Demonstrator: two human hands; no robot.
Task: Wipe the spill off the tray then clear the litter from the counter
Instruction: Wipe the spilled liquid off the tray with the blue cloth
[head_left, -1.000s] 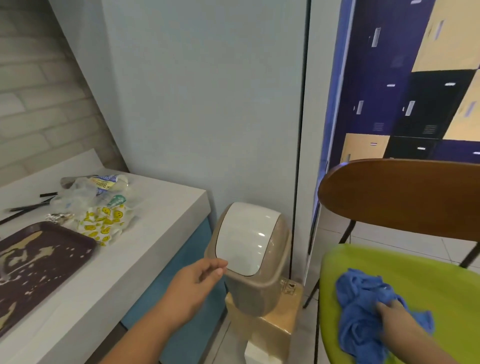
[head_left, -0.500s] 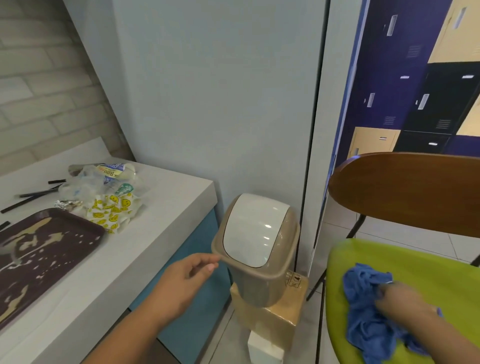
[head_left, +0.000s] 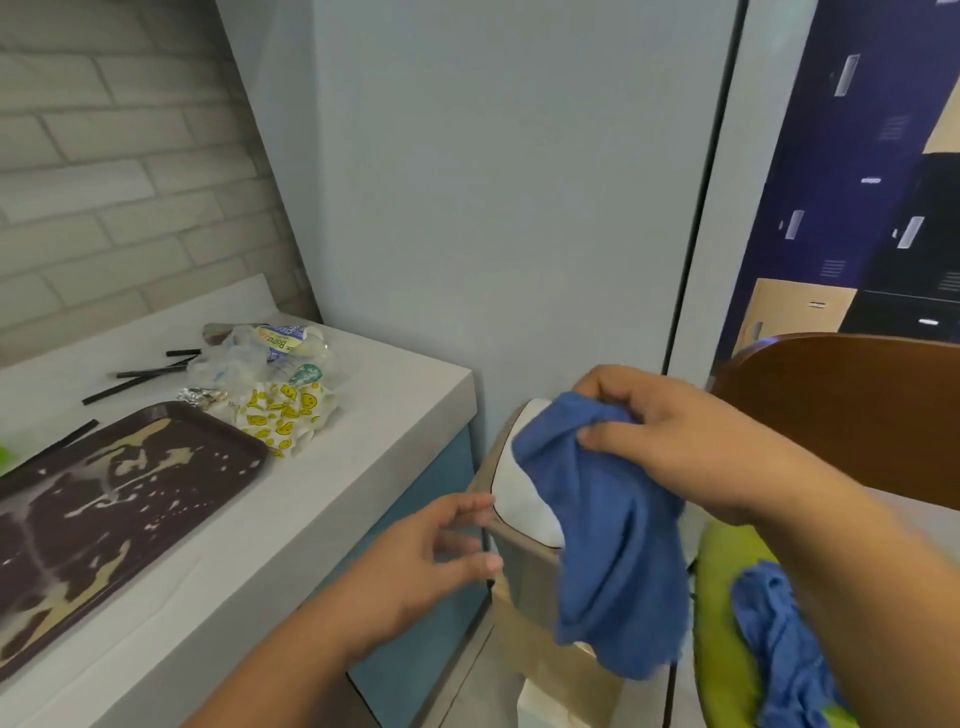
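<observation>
My right hand (head_left: 696, 441) grips a blue cloth (head_left: 608, 540) that hangs in the air in front of the bin. My left hand (head_left: 426, 566) hovers beside the bin's left rim with relaxed fingers and holds nothing. A dark brown tray (head_left: 119, 514) smeared with a pale spill lies on the white counter (head_left: 332, 499) at the left. Litter (head_left: 275, 384) is piled at the counter's back: clear plastic bags, a smiley-print wrapper, foil and black straws (head_left: 145, 374).
A tan swing-lid bin (head_left: 524, 525) stands on a cardboard box (head_left: 550, 670) between the counter and a chair. A second blue cloth (head_left: 784, 644) lies on the chair's green seat (head_left: 722, 623). A wall stands behind, with lockers at the right.
My right hand has lifted a blue cloth off the chair seat and carried it left, in front of the bin. My left hand stays near the bin's rim.
</observation>
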